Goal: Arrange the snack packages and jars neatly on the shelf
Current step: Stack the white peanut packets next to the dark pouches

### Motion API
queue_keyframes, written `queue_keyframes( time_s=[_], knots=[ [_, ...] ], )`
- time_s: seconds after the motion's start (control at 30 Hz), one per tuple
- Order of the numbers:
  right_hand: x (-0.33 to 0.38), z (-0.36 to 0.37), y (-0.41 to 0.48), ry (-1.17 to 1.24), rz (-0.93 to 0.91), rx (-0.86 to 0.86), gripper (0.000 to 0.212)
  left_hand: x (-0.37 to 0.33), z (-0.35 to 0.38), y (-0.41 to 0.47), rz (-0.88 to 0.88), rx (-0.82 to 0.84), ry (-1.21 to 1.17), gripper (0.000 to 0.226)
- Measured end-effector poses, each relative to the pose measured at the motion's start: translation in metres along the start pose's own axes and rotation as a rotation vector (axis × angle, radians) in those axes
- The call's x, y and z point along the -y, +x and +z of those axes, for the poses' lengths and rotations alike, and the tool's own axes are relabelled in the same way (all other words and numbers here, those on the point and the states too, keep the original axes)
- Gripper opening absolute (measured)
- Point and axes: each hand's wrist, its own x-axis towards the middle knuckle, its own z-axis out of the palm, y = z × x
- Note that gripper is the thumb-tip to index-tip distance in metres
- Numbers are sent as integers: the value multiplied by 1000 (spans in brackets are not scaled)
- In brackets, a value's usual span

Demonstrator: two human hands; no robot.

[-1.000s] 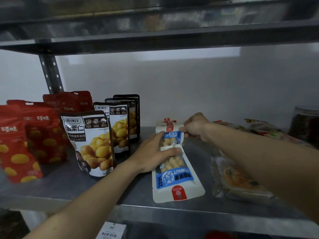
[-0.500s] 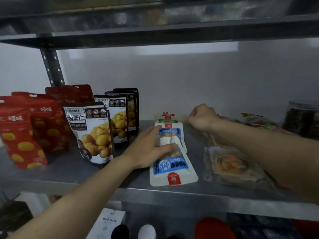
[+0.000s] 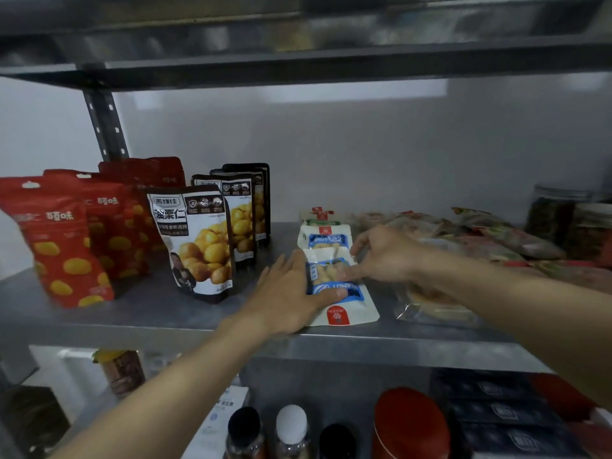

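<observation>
My left hand (image 3: pixel 284 293) lies flat on the near blue-and-white peanut packet (image 3: pixel 337 293) on the metal shelf (image 3: pixel 149 313), thumb across its label. My right hand (image 3: pixel 384 253) touches the packet's right edge with spread fingers (image 3: pixel 359 241). Black chestnut pouches (image 3: pixel 198 240) stand upright just left.

Grey metal shelving (image 3: pixel 139 313) against a plain pale wall (image 3: pixel 364 154) — dim, soft light.

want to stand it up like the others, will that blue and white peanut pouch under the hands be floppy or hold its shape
Probably floppy: the peanut pouch lies flat on the steel shelf. Its lumpy contents may shift when lifted. It looks glossy, so it could slide under the left hand and right hand.
</observation>
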Motion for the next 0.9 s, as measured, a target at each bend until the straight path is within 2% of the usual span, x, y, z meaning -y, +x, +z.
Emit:
queue_keyframes(
  time_s=[0.13, 0.23, 0.37, 0.47, 0.53, 0.57, 0.67, 0.77, 0.9],
  knots=[
    [1, 5, 0, 90, 12, -78, 36, 0, -3, 6, 82, -32, -68, 72],
    [1, 8, 1, 120, 25, -66, 26, 3, -2, 10, 36, 5, -150, 70],
    [3, 3, 13, 158, 44, -113, 28, -6, -11, 11, -73, -34, -508, 58],
    [1, -2, 36, 273, 74, -124, 28, -2, -16, 32, -286, -139, -713, 89],
    [-1, 1, 51, 398, 112, -90, 28, 1, -13, 50, -353, -164, -829, 104],
    [-2, 4, 57, 460, 133, -72, 25, 5, -9, 60, -361, -154, -884, 97],
    [-4, 15, 74, 616, 202, -24, 23, -7, -12, 65, -296, -109, -1019, 54],
    [-7, 22, 90, 730, 231, 17, 25, -8, -8, 74, -284, -57, -1076, 52],
    [-5, 33, 98, 849, 167, 118, 26, -6, -4, 80, -285, -61, -1085, 56]
  ],
)
